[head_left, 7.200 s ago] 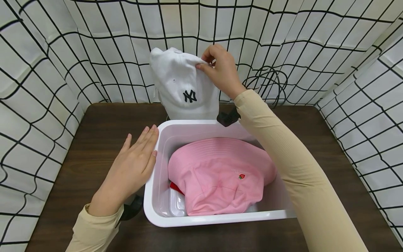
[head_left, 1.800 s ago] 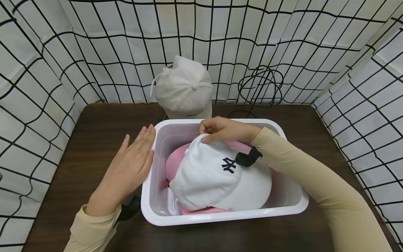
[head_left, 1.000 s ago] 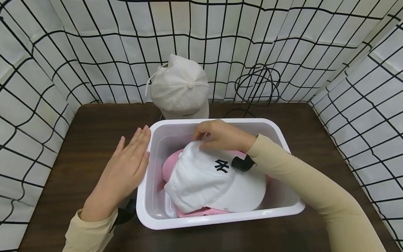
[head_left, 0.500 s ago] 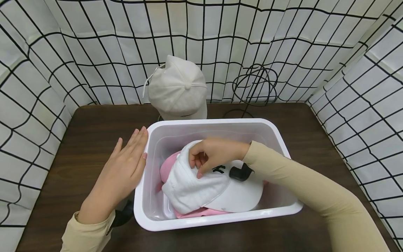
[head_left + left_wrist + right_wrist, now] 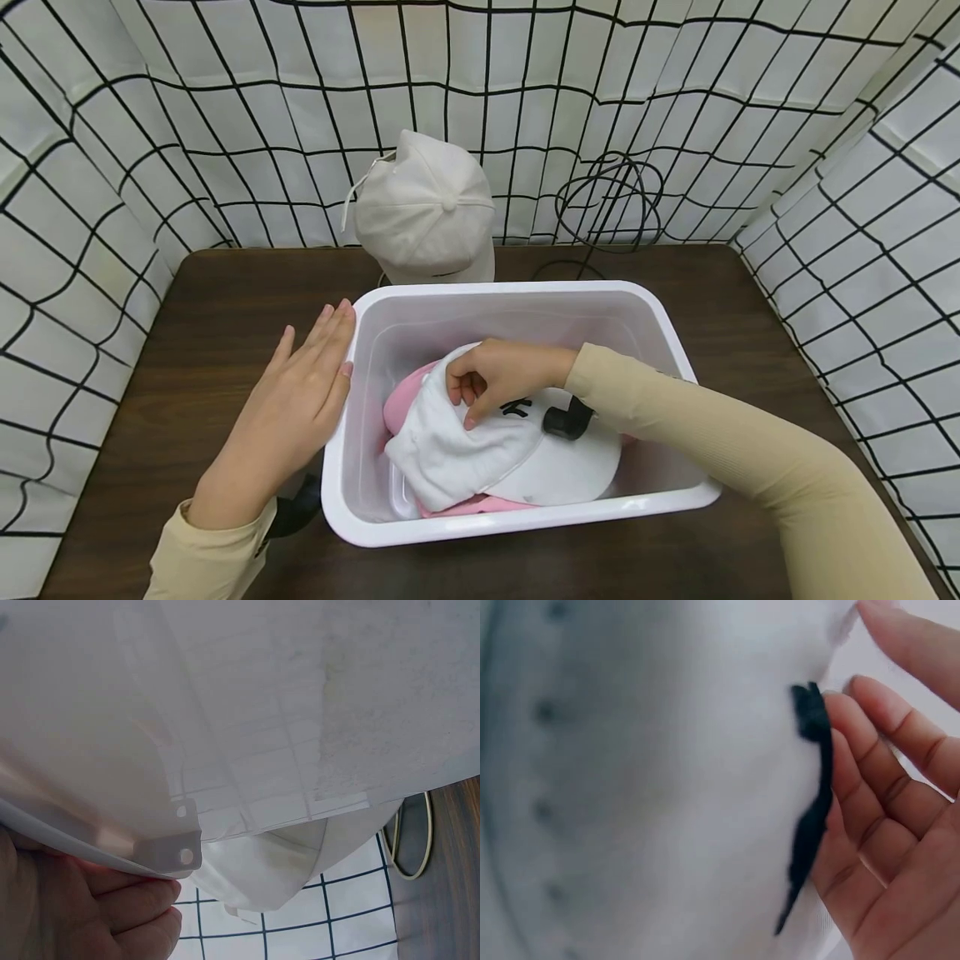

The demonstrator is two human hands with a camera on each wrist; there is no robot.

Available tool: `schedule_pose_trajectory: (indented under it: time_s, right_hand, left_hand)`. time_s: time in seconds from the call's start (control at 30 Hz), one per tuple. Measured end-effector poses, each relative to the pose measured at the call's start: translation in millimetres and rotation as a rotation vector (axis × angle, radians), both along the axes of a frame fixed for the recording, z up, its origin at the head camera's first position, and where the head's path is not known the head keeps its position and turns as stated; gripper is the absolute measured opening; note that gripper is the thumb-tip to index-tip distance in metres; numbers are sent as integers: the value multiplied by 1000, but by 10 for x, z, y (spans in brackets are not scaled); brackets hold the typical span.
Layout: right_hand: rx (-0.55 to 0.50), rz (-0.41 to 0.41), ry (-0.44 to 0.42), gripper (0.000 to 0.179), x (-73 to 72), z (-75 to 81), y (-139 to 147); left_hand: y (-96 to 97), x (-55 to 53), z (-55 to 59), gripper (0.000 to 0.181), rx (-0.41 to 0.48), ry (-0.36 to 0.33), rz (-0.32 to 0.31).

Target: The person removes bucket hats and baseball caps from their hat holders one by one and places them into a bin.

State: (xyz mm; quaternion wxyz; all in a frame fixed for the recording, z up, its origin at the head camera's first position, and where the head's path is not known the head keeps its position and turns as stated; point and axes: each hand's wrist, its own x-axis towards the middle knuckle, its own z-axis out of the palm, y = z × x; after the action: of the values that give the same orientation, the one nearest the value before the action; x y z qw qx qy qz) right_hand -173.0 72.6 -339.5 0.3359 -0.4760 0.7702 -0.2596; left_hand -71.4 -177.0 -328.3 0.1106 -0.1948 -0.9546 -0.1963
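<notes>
A white baseball cap [image 5: 450, 458] with a black NY logo [image 5: 515, 407] lies on a pink bucket hat [image 5: 405, 396] inside the white plastic tub [image 5: 517, 529]. My right hand [image 5: 517, 371] is over the cap's crown, fingers bent and fingertips against the fabric; part of the logo is hidden. In the right wrist view the fingers [image 5: 877, 787] look loosely bent beside the logo, with no firm hold showing. Straight fingers of my left hand [image 5: 300, 408] lie along the tub's left side, touching its rim, as the left wrist view also shows.
Behind the tub, a second, off-white cap [image 5: 435, 200] sits at the brown table's [image 5: 240, 292] back edge. A coil of black cable [image 5: 611, 200] hangs by the wire grid wall [image 5: 300, 100] to its right. More grid stands on both sides.
My right hand pinched the NY cap behind the tub earlier, brought it in over the pink hat, then loosened and shifted down onto its crown. The left hand stays at the tub.
</notes>
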Motion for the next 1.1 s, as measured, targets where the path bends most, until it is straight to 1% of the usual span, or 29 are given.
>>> schedule_pose_trajectory:
  time_s: [0.3,0.53,0.8,1.1]
  right_hand:
    - [59,4,56,24,-21,-90,-29]
    - [91,1,60,24,-19,-147,-44]
    - [122,6,60,23,-9,-140,-56]
    - [126,6,67,24,-18,-151,-57]
  left_hand:
    - [3,-4,4,55,-1,-4,-1]
    - [6,-5,3,55,-1,-4,0]
    - [13,-6,-9,55,0,-5,2]
    - [8,-10,-24,55,2,-1,6]
